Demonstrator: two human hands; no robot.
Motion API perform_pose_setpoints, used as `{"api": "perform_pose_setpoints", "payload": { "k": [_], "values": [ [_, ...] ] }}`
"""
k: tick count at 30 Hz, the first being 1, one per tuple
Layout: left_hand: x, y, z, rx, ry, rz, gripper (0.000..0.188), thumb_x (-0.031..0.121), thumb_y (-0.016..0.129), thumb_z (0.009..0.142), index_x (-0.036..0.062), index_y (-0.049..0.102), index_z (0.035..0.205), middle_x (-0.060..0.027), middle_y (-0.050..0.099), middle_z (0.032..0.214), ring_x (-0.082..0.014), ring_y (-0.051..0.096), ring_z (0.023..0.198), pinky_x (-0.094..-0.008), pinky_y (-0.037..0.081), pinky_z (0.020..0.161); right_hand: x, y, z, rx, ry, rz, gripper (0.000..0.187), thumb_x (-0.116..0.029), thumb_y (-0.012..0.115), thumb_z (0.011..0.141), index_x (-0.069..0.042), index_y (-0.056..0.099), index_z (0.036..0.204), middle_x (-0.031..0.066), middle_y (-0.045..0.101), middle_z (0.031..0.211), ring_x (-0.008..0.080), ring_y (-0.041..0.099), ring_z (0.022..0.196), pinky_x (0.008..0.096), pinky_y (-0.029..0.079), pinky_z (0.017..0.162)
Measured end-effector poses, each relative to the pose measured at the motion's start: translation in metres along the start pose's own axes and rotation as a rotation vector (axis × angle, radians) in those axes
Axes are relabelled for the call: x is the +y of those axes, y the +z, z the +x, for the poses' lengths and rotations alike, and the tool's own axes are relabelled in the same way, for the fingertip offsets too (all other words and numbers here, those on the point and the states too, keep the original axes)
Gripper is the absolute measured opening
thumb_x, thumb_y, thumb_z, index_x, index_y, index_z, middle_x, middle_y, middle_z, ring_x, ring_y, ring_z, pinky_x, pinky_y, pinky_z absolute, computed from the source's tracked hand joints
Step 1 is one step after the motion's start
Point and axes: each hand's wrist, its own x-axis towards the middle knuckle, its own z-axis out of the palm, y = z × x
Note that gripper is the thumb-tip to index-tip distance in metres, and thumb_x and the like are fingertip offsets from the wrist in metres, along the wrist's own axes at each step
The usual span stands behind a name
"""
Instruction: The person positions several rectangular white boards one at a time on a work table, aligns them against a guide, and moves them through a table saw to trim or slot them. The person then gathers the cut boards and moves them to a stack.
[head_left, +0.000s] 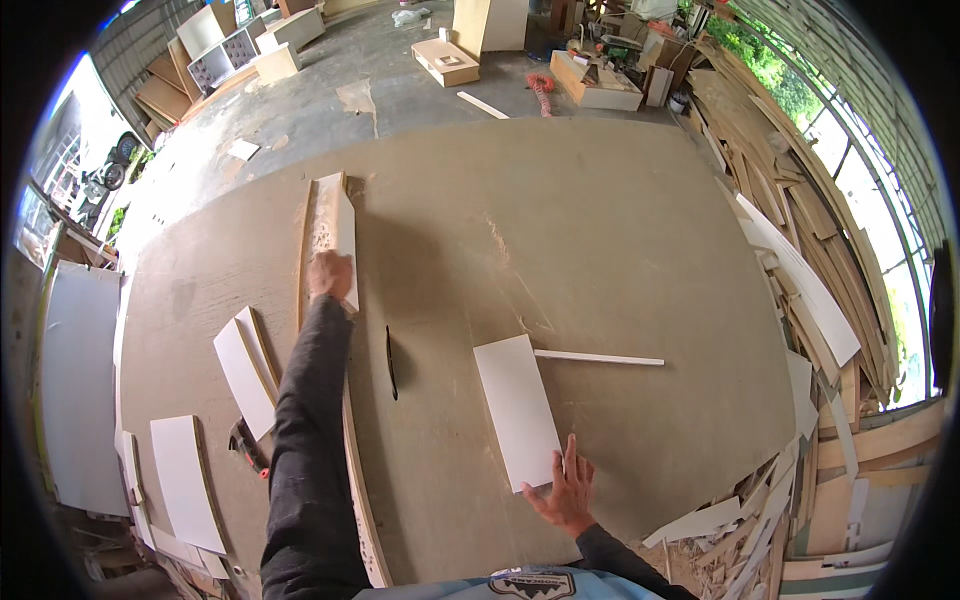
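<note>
My left hand (329,274) reaches far forward and grips a long white board (336,228) that lies against a wooden fence strip (302,262) on a large brown table-saw top (560,230). My right hand (565,492) lies flat, fingers spread, on the near end of a white rectangular panel (515,408). The saw blade (391,362) pokes up through a slot between the two hands. A thin white offcut strip (598,357) lies to the right of the panel.
Two more white panels (246,368) (185,480) lie at the table's left, with a red-handled tool (248,448) between them. A heap of board offcuts (800,300) fills the right side. Boxes and cabinet parts (445,60) stand on the concrete floor beyond.
</note>
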Motion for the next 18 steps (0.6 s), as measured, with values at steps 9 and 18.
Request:
{"api": "perform_pose_setpoints", "payload": {
  "k": [9, 18],
  "values": [
    [-0.150, -0.157, -0.119, 0.166, -0.226, 0.107, 0.031, 0.029, 0.060, 0.091, -0.0008, 0.065, 0.084, -0.0286, 0.071, 0.092, -0.0463, 0.070, 0.088, -0.0562, 0.055, 0.079, -0.034, 0.008, 0.011, -0.011, 0.226, 0.077, 0.131, -0.066, 0.083, 0.069, 0.001, 0.018, 0.161, 0.0322, 0.029, 0.158, 0.0490, 0.036, 0.136, 0.0642, 0.032, 0.108],
    [-0.276, -0.123, -0.260, -0.025, -0.297, -0.067, 0.030, 0.017, 0.057, 0.098, -0.0035, 0.061, 0.120, -0.0312, 0.071, 0.103, -0.0494, 0.070, 0.096, -0.0551, 0.055, 0.083, -0.042, 0.027, -0.002, 0.041, 0.319, 0.563, 0.129, -0.052, 0.095, 0.054, 0.004, 0.034, 0.153, 0.0243, 0.042, 0.136, 0.0409, 0.043, 0.127, 0.0554, 0.039, 0.107]
  ]
}}
